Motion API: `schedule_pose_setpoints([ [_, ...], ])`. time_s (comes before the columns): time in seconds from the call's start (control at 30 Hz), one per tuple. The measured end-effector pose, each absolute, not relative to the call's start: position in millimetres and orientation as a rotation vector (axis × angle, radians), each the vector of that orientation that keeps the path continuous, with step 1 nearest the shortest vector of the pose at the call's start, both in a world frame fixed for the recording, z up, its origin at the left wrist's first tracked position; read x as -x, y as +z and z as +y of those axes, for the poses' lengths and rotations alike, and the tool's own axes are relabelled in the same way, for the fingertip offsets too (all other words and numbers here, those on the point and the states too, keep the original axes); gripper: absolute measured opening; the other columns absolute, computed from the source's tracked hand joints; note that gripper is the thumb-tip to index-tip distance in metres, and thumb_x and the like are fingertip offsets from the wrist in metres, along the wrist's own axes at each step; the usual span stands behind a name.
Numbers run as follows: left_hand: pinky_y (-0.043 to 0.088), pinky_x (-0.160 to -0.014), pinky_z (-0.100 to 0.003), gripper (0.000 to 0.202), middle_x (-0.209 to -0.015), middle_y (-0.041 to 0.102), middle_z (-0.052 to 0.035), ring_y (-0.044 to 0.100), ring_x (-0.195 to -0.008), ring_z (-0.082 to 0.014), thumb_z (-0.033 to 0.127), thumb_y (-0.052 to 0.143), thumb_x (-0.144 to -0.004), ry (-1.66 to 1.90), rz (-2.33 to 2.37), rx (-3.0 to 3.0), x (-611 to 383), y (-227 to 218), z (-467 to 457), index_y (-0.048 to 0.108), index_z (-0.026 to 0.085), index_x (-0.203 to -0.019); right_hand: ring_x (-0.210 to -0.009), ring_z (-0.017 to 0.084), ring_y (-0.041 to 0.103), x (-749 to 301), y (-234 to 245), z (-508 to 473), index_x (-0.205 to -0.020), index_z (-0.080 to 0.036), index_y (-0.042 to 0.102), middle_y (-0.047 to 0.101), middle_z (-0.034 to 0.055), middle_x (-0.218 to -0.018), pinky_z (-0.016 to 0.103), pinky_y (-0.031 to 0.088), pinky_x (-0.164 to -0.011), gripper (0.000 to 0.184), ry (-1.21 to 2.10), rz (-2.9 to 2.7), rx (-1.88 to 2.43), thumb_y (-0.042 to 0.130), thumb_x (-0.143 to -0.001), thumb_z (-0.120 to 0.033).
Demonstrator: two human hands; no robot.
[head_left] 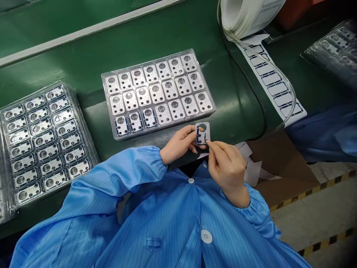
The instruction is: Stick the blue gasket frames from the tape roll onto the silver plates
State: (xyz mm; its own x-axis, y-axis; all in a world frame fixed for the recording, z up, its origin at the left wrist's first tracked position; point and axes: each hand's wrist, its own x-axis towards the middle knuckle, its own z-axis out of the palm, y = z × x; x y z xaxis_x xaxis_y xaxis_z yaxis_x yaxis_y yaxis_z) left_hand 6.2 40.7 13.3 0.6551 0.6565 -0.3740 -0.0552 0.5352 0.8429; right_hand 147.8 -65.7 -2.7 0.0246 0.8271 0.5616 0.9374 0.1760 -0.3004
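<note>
My left hand (181,144) holds a small silver metal plate (202,138) with rounded corners and a large round hole, in front of the middle tray. Along the plate's left side runs a dark-blue adhesive gasket (198,137). Part of the gasket looks bent away from the right edge, towards my right fingertips. My right hand (227,165) is closed in a pinch at the plate's lower right corner, on the gasket as far as I can see. Behind my hands a clear plastic tray (164,125) carries rows of similar plates; three in its front-left corner bear dark-blue edging.
At left stands a stack of clear trays (80,139) with blue-edged plates. A label roll (251,18) at the back right trails a strip of dark-blue gaskets (275,83), beside a cable (251,82). White paper scraps (252,169) lie on brown cardboard (292,175). Another person's sleeve (323,130) is at right.
</note>
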Motion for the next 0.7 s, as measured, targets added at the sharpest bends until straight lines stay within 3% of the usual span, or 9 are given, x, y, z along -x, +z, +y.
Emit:
schedule_pose_setpoints([
  [0.17,0.051,-0.056,-0.017,0.021,-0.087,0.067,-0.0031,0.070,-0.072,-0.0109,0.029,0.051,-0.097,0.557,0.763,-0.889,-6.9,10.7,38.3,0.056,0.015,-0.112,-0.098,0.023,0.066,-142.2,-4.0,-65.7,-0.131,-0.022,0.060,0.066,0.0129,-0.112,0.038,0.056,-0.084,0.041,-0.126,-1.779,1.671,0.050,-0.093,-0.009],
  [0.33,0.051,-0.056,-0.017,0.027,-0.090,0.068,-0.0039,0.070,-0.070,-0.0111,0.035,0.057,-0.094,0.572,0.762,-0.899,-6.5,9.6,38.1,0.058,0.015,-0.112,-0.086,0.019,0.065,-142.4,-6.2,-61.7,-0.128,-0.024,0.063,0.058,0.0142,-0.119,0.037,0.058,-0.077,0.038,-0.100,-1.685,1.679,0.051,-0.093,-0.012],
  [0.7,0.051,-0.055,-0.017,0.027,-0.089,0.068,-0.0042,0.071,-0.069,-0.0112,0.030,0.055,-0.095,0.519,0.748,-0.874,-5.8,10.7,39.5,0.056,0.014,-0.116,-0.091,0.022,0.067,-151.4,-12.9,-61.2,-0.122,-0.025,0.066,0.069,0.0099,-0.106,0.037,0.053,-0.083,0.036,-0.268,-1.746,1.734,0.055,-0.091,-0.012],
])
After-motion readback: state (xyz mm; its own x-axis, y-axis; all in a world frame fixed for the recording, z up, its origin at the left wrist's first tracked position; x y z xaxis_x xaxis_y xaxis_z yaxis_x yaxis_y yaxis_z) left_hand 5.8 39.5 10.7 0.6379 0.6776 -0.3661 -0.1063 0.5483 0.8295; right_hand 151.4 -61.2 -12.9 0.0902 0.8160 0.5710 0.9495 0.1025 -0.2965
